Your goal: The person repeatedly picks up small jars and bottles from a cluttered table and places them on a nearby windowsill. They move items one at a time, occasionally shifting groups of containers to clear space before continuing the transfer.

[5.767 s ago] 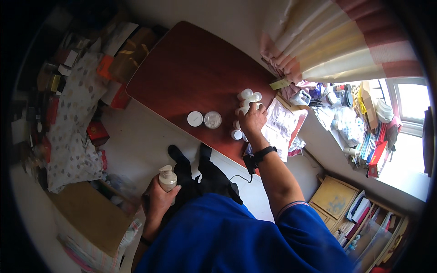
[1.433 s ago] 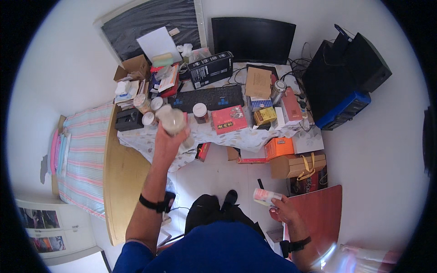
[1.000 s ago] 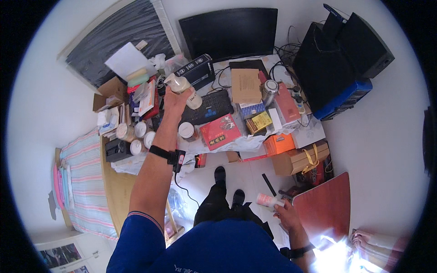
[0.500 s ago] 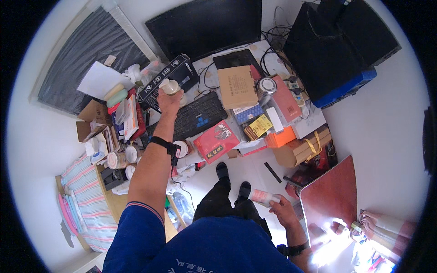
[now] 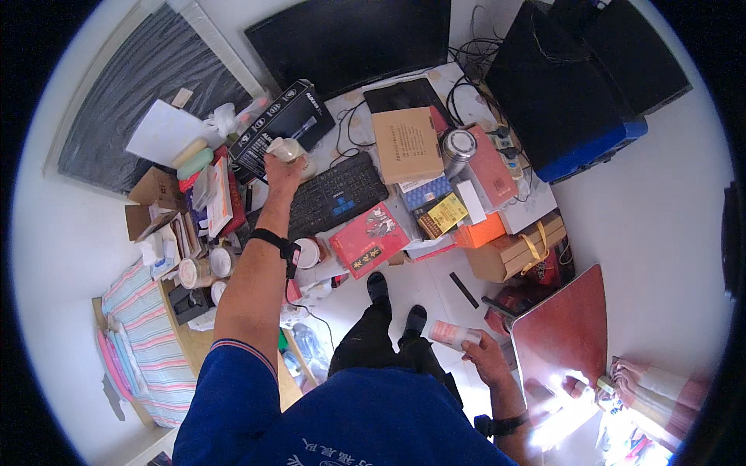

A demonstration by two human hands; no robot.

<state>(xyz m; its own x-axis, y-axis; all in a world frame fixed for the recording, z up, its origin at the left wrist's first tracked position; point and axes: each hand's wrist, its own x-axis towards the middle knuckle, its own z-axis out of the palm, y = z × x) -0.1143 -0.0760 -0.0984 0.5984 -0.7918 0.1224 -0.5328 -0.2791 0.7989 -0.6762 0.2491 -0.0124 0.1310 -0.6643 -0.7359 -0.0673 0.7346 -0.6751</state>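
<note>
Stretched out over the desk, my left hand [image 5: 283, 175] is closed around a cream-coloured cup-like container [image 5: 287, 149]. It is beside a black printed box [image 5: 284, 128] and above the left end of a black keyboard [image 5: 342, 193]; whether the container rests on anything is hidden. Low on the right, my right hand [image 5: 488, 359] grips one end of a whitish, partly clear tube-shaped package [image 5: 453, 335] with pink-red print. This package is held over the floor, away from the desk.
A monitor [image 5: 350, 46] stands at the back. Cardboard box [image 5: 406, 145], steel flask [image 5: 458, 145] and red booklet [image 5: 368, 241] crowd the desk. Jars [image 5: 196, 272] and papers stand at left. A reddish folding table [image 5: 563, 342] is at right. Cables [image 5: 472, 58] run behind.
The view has shifted slightly. My left hand keeps hold of the cream container in nearly the same place, and my right hand still holds the package.
</note>
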